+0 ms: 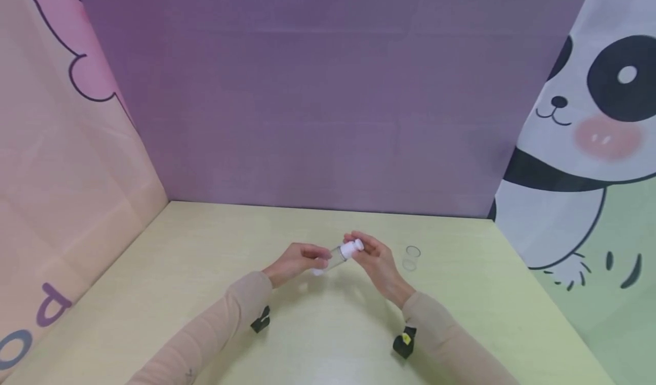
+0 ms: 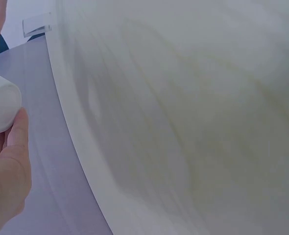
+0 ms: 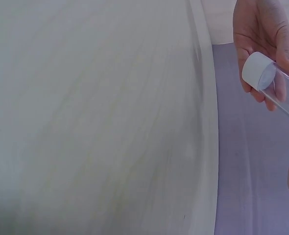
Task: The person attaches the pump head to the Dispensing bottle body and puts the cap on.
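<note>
A small clear bottle (image 1: 335,258) with a white base (image 2: 5,106) and a white top (image 1: 349,249) is held tilted above the table, its top end up and to the right. My left hand (image 1: 302,259) grips it near the base, fingers and thumb around the lower end. At the other end, my right hand (image 1: 376,262) holds the white top between thumb and fingers. The clear tube (image 3: 287,95) shows between the hands in the right wrist view, and I see no liquid in it. Part of the top is hidden by the right hand.
On the pale wooden table (image 1: 328,345), right of the right hand, lies a clear thing with round outlines (image 1: 410,265), possibly a transparent cap. Black wrist-worn devices (image 1: 405,344) hang under both sleeves. A purple backdrop (image 1: 328,100) rises behind the table, with printed cloth at both sides.
</note>
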A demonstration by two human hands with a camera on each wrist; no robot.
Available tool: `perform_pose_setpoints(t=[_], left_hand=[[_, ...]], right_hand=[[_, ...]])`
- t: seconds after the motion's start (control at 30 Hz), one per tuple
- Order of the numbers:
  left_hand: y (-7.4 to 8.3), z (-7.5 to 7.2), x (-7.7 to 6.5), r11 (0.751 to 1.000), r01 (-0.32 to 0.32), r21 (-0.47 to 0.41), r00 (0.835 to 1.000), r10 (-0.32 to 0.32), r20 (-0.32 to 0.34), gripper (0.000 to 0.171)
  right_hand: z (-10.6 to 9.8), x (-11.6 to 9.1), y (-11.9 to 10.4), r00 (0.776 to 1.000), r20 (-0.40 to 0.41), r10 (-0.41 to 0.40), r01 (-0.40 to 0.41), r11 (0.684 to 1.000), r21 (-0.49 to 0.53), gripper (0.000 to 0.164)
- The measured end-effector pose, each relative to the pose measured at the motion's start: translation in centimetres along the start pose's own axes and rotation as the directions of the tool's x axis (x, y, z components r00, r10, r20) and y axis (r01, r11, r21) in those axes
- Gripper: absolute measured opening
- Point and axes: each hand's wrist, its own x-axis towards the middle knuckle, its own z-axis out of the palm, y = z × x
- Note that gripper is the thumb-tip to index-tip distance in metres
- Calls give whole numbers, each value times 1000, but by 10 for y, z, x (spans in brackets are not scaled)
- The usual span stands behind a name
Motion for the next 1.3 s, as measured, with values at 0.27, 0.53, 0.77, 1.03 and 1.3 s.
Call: perform_pose_setpoints(t=[0.27, 0.53, 0.77, 1.03, 1.3], left_hand=[[1, 0, -1, 1000, 1, 0, 1000, -1, 1, 35], [-1, -1, 0, 1000, -15, -1, 1000, 15, 8, 35], [1, -1, -1, 1000, -8, 7, 1000, 8, 4, 35], [0, 0, -1, 1000, -15, -12, 1000, 15, 14, 34], [-1, 1, -2, 1000, -15, -18, 1000, 15, 17, 31]], right_hand=[[0, 0, 0, 1000, 1, 13, -13, 1000, -21, 46], [1, 0, 0, 999, -39, 17, -19, 999, -40, 45], [2, 2, 2, 994, -104, 41, -50, 995, -87, 45], [1, 4, 5, 983, -177, 50, -76, 987, -142, 40], [0, 4, 7, 975, -213, 59, -94, 983, -160, 39]])
